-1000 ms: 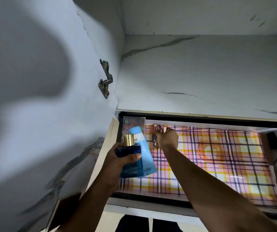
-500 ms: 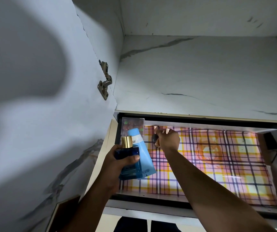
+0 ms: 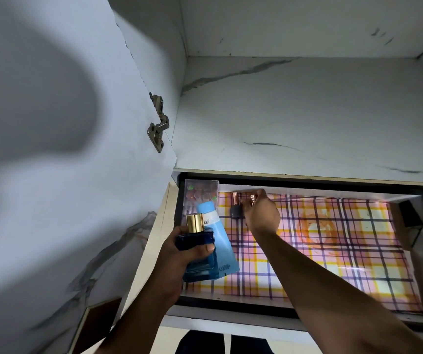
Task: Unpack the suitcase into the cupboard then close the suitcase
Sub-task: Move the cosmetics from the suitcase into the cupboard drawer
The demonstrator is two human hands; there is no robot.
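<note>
Nearest the camera, the left hand (image 3: 179, 254) is wrapped round three things at once, thumb across the front: a dark blue perfume bottle (image 3: 198, 247) with a gold cap, a light blue tube (image 3: 216, 241) behind it, and a clear flat box (image 3: 200, 194) with small round coloured pieces showing through it (what they are is too small to tell). The bundle hangs over the near left corner of an open drawer (image 3: 231, 304).

The drawer floor is covered by a checked liner (image 3: 333, 251) in pink, yellow and purple lines, with an orange stain right of the middle.

Further in, the right hand (image 3: 262, 213) reaches to the drawer's far edge, left of centre. Its fingers are curled round a small copper-capped bottle (image 3: 252, 199), most of which is hidden by the hand. Just left of it, touching or nearly touching the hand, a second small dark bottle (image 3: 236, 209) with a copper cap lies close to the far wall on the liner.

Above the drawer sits a white marble-patterned cupboard shelf (image 3: 307, 118). At the left the cupboard door (image 3: 65, 149) stands open, a metal hinge (image 3: 158, 123) on its edge.
</note>
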